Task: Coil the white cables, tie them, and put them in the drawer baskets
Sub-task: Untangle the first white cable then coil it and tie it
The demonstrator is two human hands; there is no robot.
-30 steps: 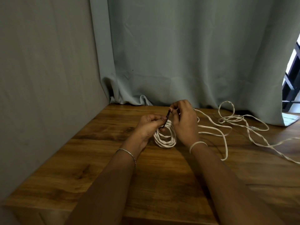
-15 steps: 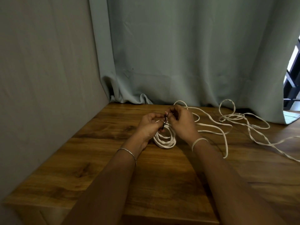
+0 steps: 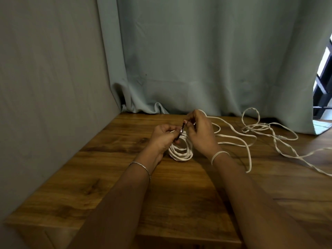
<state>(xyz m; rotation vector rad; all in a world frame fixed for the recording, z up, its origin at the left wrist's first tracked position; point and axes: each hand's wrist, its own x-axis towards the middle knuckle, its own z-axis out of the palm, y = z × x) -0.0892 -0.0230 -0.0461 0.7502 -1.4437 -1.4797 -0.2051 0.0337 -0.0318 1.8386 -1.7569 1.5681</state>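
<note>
Your left hand (image 3: 164, 136) and right hand (image 3: 199, 133) pinch the tie (image 3: 181, 132) over the coil (image 3: 181, 152); slacken, and loops could spring apart.

One head-worn camera looks forward and down over the wooden table (image 3: 111, 177), close above

Two grips, centre frame: left grip (image 3: 164, 136), right grip (image 3: 200, 133). One coiled cable (image 3: 181, 152) between them. One dark tie (image 3: 181, 131) at its top. Loose white cable (image 3: 249, 141), right of centre: tangled, strand count unclear. Two wrist bands: one bracelet (image 3: 141, 166), one white band (image 3: 220, 155). One tabletop (image 3: 179, 194). One curtain (image 3: 197, 60).
</note>
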